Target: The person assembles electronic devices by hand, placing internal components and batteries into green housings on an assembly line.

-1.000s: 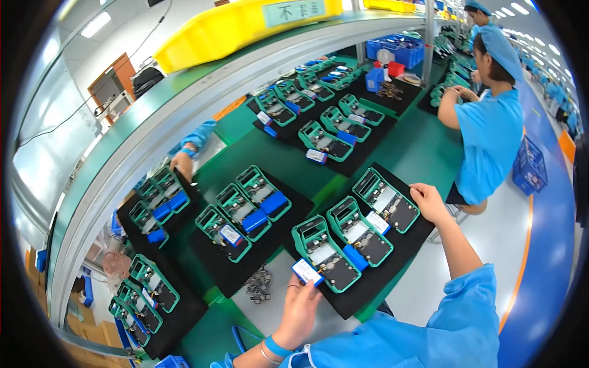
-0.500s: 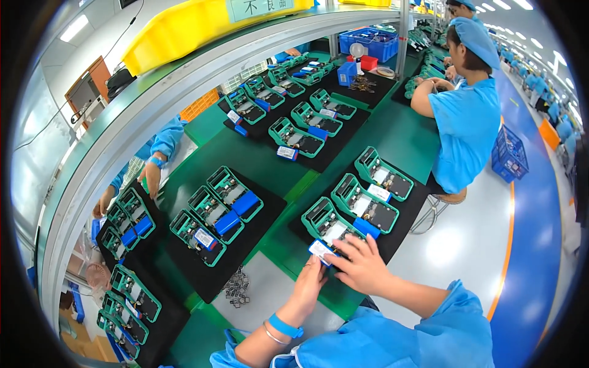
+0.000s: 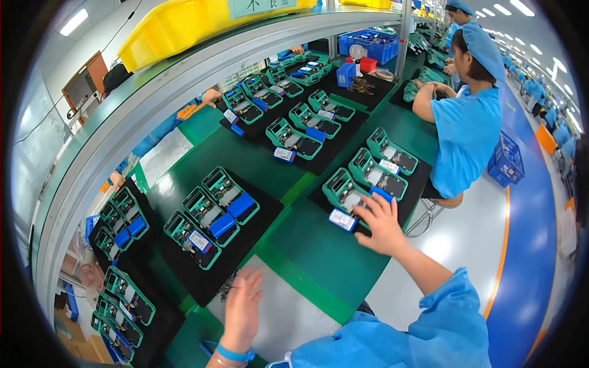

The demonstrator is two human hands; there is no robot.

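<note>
The right hand was held over a row of green housings on the tabletop.
Its fingers were spread beside a white-labelled battery, which was placed at the nearest housing's lower end; whether contact was made could not be told. The left hand was raised over a grey panel, its fingers extended close together, slightly blurred.

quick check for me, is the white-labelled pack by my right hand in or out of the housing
Out: the pack lies left of the green housing.
</note>
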